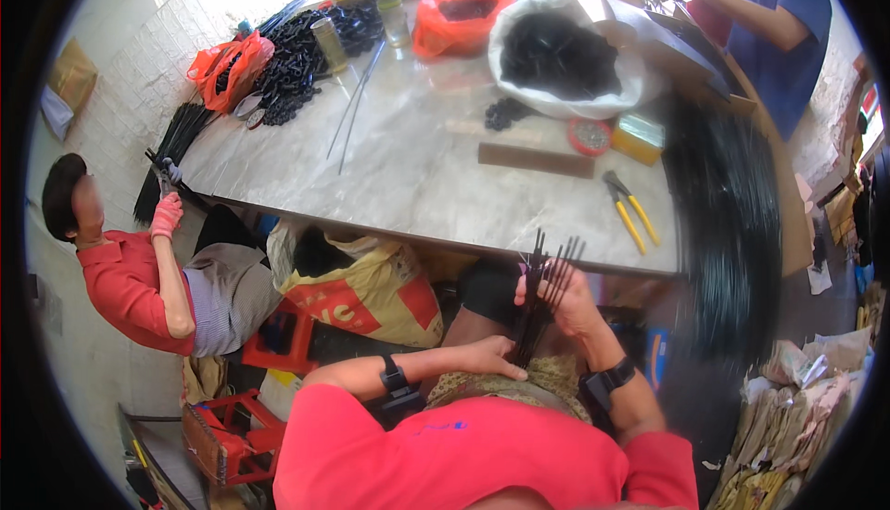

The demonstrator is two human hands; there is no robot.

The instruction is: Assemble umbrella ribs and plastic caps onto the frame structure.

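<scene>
Over my lap I hold a bundle of thin black rods (530, 320), roughly upright with their upper ends fanned apart at the table's front edge. My right hand (577, 304) grips the upper part, with several rods spread in front of its fingers. Lower down, my left hand (491, 356) is closed at the bundle's bottom end, its thumb lying along the rods; its other fingers are partly hidden. On the table (417, 153), pliers with yellow handles (631, 213) lie beyond my right hand. A brown flat bar (536, 160) lies farther back.
A white bag of black parts (505, 60), a red bag (428, 32) and a heap of small black pieces (297, 56) stand at the back. Long black rods (728, 223) hang over the right edge. A co-worker (139, 278) sits at left; another person (779, 23) stands far right.
</scene>
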